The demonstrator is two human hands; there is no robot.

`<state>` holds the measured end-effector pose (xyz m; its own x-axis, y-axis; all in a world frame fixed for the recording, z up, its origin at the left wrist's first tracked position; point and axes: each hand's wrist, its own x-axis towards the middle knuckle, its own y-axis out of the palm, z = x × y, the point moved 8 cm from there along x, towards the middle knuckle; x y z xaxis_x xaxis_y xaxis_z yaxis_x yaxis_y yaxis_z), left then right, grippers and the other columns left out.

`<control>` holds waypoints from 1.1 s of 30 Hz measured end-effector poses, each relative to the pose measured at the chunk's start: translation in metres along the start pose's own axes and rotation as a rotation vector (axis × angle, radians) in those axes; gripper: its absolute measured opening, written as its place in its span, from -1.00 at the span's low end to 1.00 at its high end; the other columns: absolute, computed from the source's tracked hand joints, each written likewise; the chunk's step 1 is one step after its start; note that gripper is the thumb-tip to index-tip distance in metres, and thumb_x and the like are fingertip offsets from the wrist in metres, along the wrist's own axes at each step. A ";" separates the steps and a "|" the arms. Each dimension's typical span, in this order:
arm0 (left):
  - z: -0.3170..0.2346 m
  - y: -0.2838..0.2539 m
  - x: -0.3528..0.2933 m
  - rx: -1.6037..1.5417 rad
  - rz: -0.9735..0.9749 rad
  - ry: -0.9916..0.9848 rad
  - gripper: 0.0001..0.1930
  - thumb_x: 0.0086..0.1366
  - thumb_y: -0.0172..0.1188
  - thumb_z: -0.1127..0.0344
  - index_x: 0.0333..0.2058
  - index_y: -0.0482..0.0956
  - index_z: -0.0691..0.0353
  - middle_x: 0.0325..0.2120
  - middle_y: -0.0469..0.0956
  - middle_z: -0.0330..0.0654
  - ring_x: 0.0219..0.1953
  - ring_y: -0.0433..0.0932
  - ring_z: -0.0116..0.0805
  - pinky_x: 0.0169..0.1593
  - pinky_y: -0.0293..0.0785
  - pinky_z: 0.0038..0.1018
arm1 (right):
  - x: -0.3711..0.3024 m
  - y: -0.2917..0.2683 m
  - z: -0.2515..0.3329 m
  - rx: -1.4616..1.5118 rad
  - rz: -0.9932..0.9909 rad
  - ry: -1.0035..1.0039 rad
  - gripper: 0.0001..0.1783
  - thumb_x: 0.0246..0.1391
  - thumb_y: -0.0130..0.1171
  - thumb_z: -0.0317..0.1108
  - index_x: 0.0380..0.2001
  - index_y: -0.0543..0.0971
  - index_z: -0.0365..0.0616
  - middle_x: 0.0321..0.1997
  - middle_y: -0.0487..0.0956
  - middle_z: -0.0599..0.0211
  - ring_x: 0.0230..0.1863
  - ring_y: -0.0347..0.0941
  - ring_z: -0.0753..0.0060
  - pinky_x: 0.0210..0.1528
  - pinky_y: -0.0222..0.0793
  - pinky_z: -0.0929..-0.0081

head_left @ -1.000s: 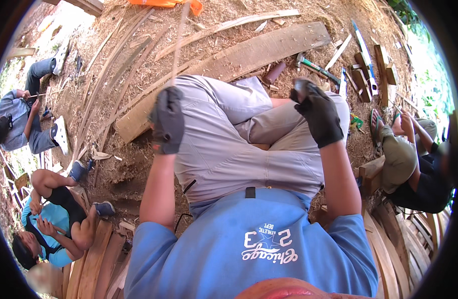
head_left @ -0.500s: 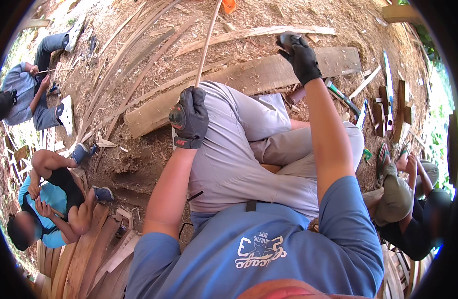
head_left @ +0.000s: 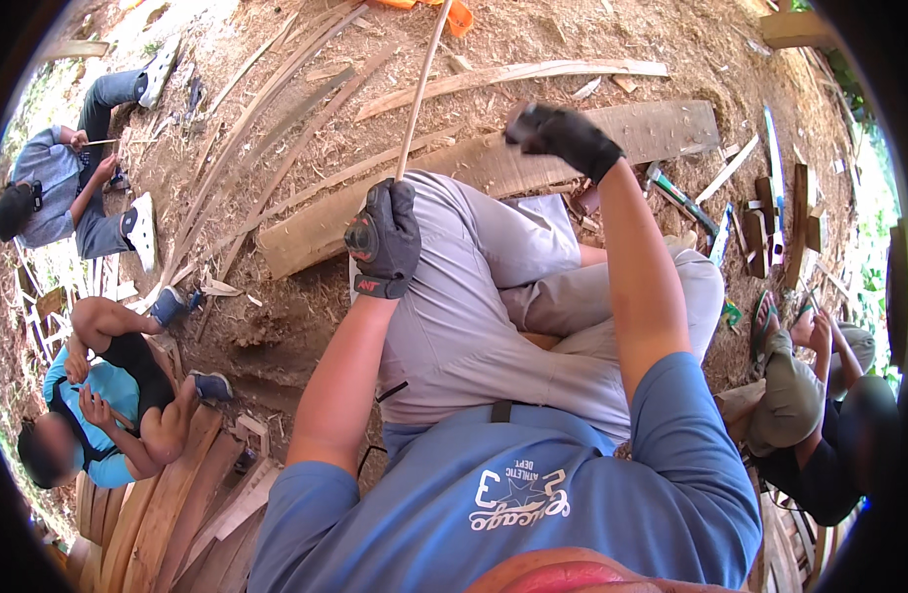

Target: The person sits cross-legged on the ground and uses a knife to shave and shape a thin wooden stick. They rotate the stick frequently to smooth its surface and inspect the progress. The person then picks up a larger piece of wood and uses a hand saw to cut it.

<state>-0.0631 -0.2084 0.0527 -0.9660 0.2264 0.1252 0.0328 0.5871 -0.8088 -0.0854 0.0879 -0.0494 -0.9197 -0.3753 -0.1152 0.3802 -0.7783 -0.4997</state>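
Gripping thin bamboo strip (head_left: pixel 417 84), gloved left hand (head_left: pixel 385 237) closes fingers around its lower end above left knee; strip runs up past plank (head_left: pixel 474 173) toward orange tool (head_left: pixel 454 12). Gloved right hand (head_left: pixel 563 133) raised over plank, fingers curled; what it holds cannot tell. Seated people left and right.

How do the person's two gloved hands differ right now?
The left hand rests low on the knee, closed around a thin bamboo strip that runs up and away. The right hand is raised higher and farther out, above the wide plank; whether it grips anything cannot be told. The left arm is bent less steeply than the right. Both wear dark work gloves.
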 end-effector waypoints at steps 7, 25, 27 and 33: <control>-0.021 0.000 0.008 0.086 0.058 0.042 -0.64 0.64 -0.06 0.10 -0.22 0.58 0.23 -0.40 0.67 -0.02 -0.31 0.70 0.09 -0.22 0.58 -0.09 | 0.016 0.012 -0.068 0.208 -0.439 -0.010 -0.64 0.23 0.27 -0.30 0.05 0.57 -0.17 0.04 0.68 0.12 0.11 0.63 0.10 0.19 0.56 0.23; -0.009 0.000 0.003 0.044 -0.008 0.037 -0.66 0.63 -0.04 0.11 -0.23 0.60 0.19 -0.41 0.68 -0.03 -0.32 0.70 0.06 -0.26 0.56 -0.09 | 0.037 0.025 0.010 0.576 -0.195 0.425 -0.74 0.35 0.12 -0.22 -0.13 0.69 -0.13 -0.17 0.76 0.30 -0.13 0.72 0.52 -0.09 0.64 0.49; -0.008 -0.003 0.002 0.036 -0.043 0.063 -0.70 0.61 0.01 0.14 -0.23 0.60 0.20 -0.45 0.65 0.01 -0.37 0.68 0.09 -0.31 0.53 -0.07 | 0.028 0.046 0.020 0.138 0.274 0.513 -0.65 0.35 0.07 -0.15 -0.15 0.72 -0.16 -0.23 0.79 0.22 -0.26 0.76 0.43 -0.18 0.69 0.41; -0.019 0.003 0.009 0.032 -0.033 0.168 -0.76 0.57 0.05 0.20 -0.18 0.59 0.22 -0.46 0.64 0.05 -0.40 0.66 0.12 -0.33 0.53 -0.06 | 0.062 0.061 -0.013 0.538 -0.483 0.199 -0.69 0.41 0.08 -0.17 -0.02 0.63 -0.12 -0.11 0.72 0.22 -0.18 0.66 0.30 -0.04 0.57 0.31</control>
<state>-0.0665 -0.1902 0.0623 -0.9097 0.3362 0.2439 -0.0086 0.5718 -0.8203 -0.1204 0.0235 -0.0985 -0.9774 0.1286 -0.1677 -0.1217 -0.9913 -0.0509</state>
